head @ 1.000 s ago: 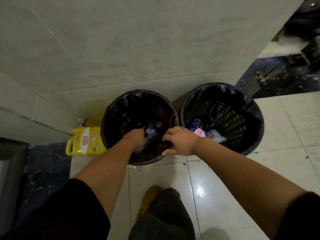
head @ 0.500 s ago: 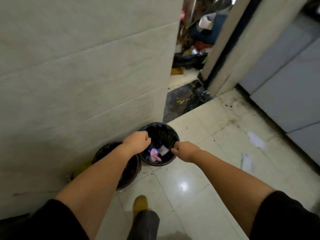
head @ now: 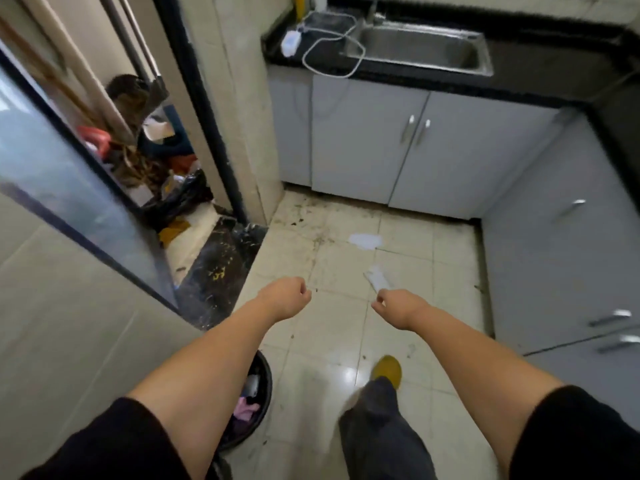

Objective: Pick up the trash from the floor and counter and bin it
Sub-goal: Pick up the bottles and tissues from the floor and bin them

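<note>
Both hands are out in front over the floor, curled into loose fists that hold nothing I can see: the left hand near the doorway threshold, the right hand just this side of the nearer paper scrap. That folded scrap and a flatter white paper piece beyond it lie on the floor tiles in front of the grey cabinets; the worktop with its steel sink carries a white cable, and I cannot tell whether any trash sits there. The main risk, I judge, is the glossy, grit-strewn tile: a quick step or a deep stoop could slip, and thin paper lying flat may resist a pinch and tear or get only half lifted. The black-lined bin is now low at the left, so a blind backward toss could miss it. Half a second ago the hands hung over the bin; since then the view has swung to the kitchen and the scraps are much closer.
</note>
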The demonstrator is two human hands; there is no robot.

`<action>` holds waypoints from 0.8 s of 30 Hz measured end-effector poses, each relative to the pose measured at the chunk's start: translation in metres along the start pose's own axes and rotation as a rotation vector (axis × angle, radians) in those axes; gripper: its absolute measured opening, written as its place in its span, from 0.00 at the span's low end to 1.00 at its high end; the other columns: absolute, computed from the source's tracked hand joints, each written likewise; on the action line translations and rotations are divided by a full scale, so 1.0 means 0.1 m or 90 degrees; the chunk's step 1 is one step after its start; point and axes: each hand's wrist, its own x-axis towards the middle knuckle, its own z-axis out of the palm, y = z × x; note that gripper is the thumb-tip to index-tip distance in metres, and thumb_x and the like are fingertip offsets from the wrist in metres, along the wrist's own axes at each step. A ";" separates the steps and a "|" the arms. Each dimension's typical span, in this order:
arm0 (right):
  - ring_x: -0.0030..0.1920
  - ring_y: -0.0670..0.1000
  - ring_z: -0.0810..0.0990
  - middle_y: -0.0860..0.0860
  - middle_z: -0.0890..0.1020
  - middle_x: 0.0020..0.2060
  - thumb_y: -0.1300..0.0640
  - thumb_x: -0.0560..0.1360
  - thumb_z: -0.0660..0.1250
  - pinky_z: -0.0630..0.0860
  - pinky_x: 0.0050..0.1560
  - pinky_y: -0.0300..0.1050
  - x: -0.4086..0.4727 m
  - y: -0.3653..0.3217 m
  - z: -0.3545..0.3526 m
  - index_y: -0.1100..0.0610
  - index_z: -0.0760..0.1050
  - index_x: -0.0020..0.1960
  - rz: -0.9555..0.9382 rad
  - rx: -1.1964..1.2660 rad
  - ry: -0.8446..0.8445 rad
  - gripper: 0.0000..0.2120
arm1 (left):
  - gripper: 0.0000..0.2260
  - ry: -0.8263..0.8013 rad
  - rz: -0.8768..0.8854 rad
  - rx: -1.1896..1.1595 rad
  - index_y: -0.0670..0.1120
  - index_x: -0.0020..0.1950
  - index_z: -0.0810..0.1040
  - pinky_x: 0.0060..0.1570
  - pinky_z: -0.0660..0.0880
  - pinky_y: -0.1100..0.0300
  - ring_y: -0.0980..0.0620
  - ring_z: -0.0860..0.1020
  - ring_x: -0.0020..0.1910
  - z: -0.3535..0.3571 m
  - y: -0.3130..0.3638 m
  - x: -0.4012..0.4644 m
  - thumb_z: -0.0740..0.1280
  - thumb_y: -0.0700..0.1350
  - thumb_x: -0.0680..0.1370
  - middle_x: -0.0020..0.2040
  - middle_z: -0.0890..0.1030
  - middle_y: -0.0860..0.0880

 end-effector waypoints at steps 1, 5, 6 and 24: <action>0.64 0.60 0.74 0.60 0.74 0.66 0.49 0.83 0.51 0.71 0.61 0.50 0.04 0.15 -0.09 0.60 0.66 0.69 0.011 0.011 0.009 0.21 | 0.16 -0.007 0.013 0.013 0.42 0.60 0.75 0.54 0.74 0.52 0.41 0.78 0.56 -0.01 0.17 0.15 0.56 0.50 0.81 0.58 0.80 0.41; 0.60 0.60 0.76 0.60 0.77 0.63 0.48 0.82 0.51 0.72 0.57 0.50 0.45 0.80 -0.46 0.59 0.66 0.69 0.041 0.047 0.042 0.21 | 0.16 -0.032 0.052 0.037 0.41 0.60 0.75 0.55 0.73 0.51 0.41 0.77 0.57 -0.07 0.84 0.84 0.57 0.49 0.80 0.59 0.80 0.40; 0.60 0.59 0.76 0.60 0.77 0.62 0.48 0.82 0.51 0.73 0.56 0.50 0.60 0.97 -0.57 0.59 0.67 0.68 0.047 0.058 0.047 0.20 | 0.16 -0.037 0.051 0.035 0.41 0.60 0.75 0.56 0.73 0.51 0.41 0.77 0.57 -0.08 1.00 1.03 0.57 0.49 0.80 0.59 0.79 0.40; 0.61 0.58 0.77 0.57 0.76 0.64 0.47 0.82 0.52 0.74 0.56 0.49 4.32 2.64 -0.18 0.56 0.62 0.72 0.055 0.097 -0.076 0.23 | 0.18 -0.182 0.048 0.091 0.43 0.69 0.68 0.60 0.73 0.52 0.43 0.76 0.61 1.37 1.62 5.01 0.56 0.50 0.82 0.65 0.76 0.41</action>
